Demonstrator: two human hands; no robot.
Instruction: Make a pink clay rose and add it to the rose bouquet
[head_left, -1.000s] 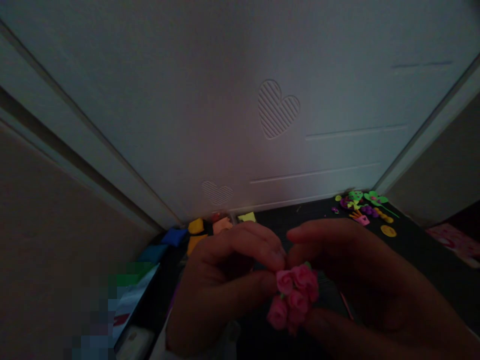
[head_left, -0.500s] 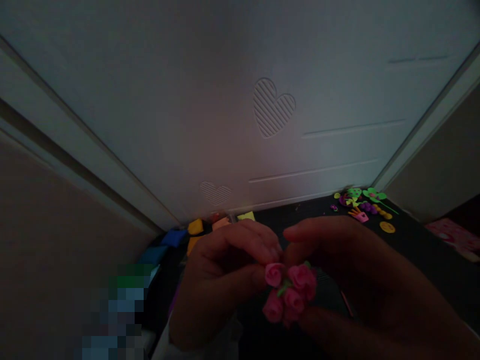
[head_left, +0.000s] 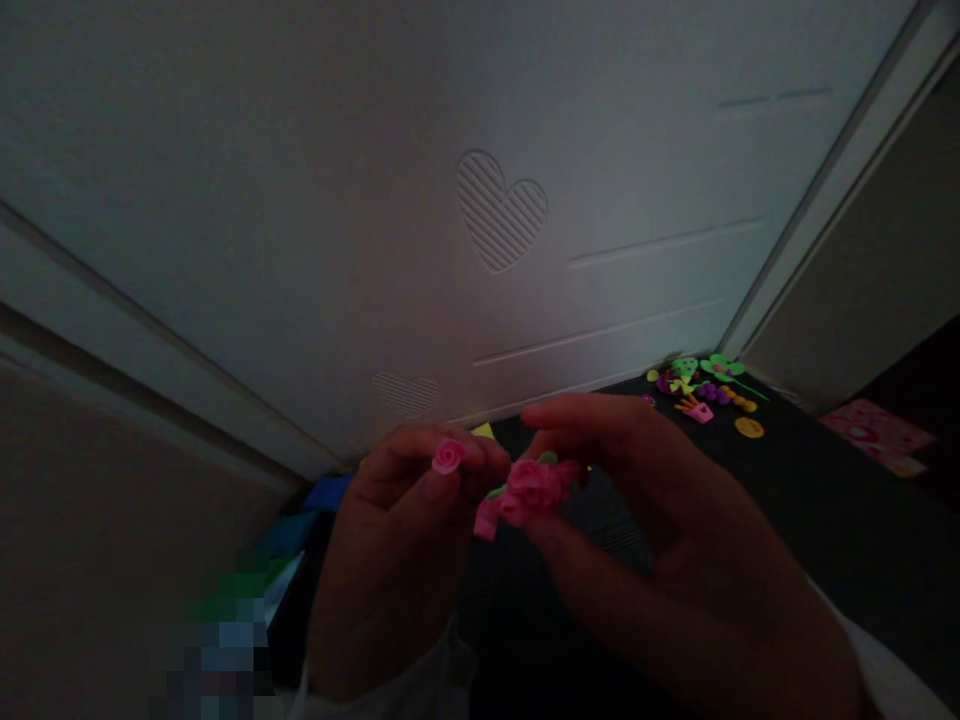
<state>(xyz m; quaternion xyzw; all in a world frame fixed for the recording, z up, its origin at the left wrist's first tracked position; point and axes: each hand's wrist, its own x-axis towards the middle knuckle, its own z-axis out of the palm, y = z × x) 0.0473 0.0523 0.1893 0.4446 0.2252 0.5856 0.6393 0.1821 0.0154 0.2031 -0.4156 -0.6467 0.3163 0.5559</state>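
Observation:
Between the thumb and fingers of my left hand [head_left: 397,550] is a single small pink rose [head_left: 448,457], its spiral face turned up. My right hand [head_left: 660,540] pinches a cluster of pink roses [head_left: 534,490] with bits of green leaf. One rose at the cluster's left end hangs lower than the others. The single rose and the cluster are apart, with a narrow gap between them. The light is dim, and any stems are hidden by my fingers.
A white door [head_left: 315,200] with embossed hearts stands ahead. On the dark surface [head_left: 810,520] at right lie several colourful clay pieces, among them a yellow smiley disc [head_left: 748,428] and a pink cup [head_left: 701,412]. Blue packets [head_left: 326,492] lie at left, and a pink patterned item [head_left: 874,430] far right.
My left hand has drawn the single rose left, away from the bunch. The right hand has tilted the cluster sideways and raised it. The view has shifted slightly right.

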